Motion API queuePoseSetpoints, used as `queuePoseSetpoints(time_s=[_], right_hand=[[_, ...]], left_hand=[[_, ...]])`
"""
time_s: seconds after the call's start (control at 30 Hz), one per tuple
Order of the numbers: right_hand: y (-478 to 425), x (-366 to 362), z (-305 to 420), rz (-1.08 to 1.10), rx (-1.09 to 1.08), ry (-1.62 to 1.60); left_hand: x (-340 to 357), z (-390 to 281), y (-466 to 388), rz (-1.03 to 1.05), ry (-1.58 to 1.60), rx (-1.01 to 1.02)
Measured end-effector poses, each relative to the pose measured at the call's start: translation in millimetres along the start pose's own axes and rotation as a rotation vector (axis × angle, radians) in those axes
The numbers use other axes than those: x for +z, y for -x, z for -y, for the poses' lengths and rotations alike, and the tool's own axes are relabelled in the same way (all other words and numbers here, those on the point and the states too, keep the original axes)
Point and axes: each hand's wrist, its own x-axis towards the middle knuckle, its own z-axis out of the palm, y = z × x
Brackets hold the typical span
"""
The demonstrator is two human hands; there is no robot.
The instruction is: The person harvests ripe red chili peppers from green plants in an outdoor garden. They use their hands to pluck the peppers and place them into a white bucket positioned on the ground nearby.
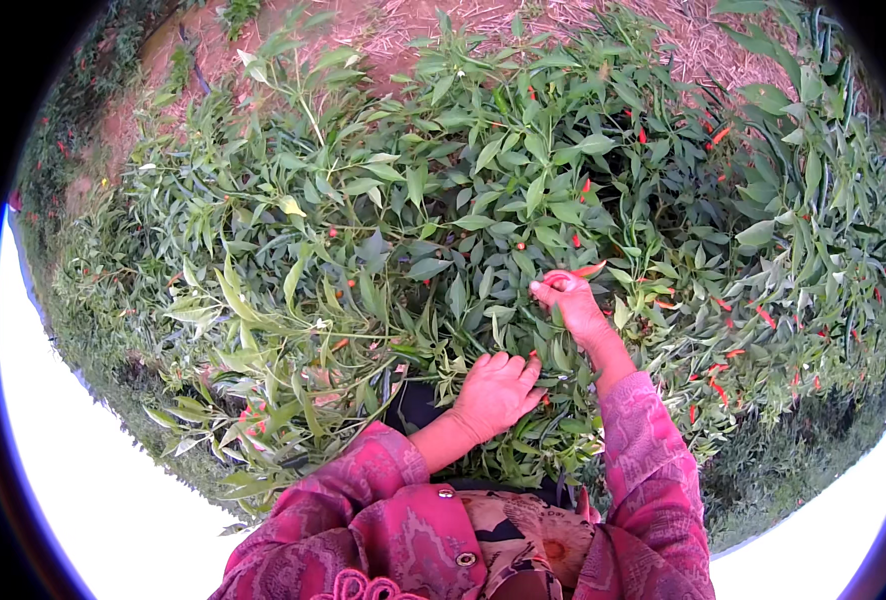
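Observation:
Dense green chilli plants with scattered red peppers fill the space before me. My right hand is raised among the leaves with its fingers curled around a red chilli pepper, whose tip sticks out to the right. Lower and to the left, my left hand lies over the foliage, palm down, its fingers bent into the leaves. A small red pepper shows just by its fingertips. Whether the left hand grips anything is hidden.
Reddish soil with dry straw runs beyond the plants. More red peppers hang at the right. Leafy branches spread close beside my left forearm. Another planted row stands at the far left.

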Motion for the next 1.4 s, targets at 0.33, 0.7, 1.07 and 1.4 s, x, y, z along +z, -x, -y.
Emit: queuePoseSetpoints(time_s=[0.33,0.7,1.07,1.4], right_hand=[[67,-8,41,-0.066,-0.142,-0.427],[35,-26,39,-0.038,-0.471,0.553],[21,20,38,-0.112,-0.496,1.145],[3,52,28,-0.377,-0.382,1.358]], left_hand=[[3,4,2,-0.004,-0.008,-0.007],[9,6,3,-0.054,-0.003,0.002],[14,7,6,-0.044,0.020,-0.018],[14,9,7,-0.080,0.033,-0.015]])
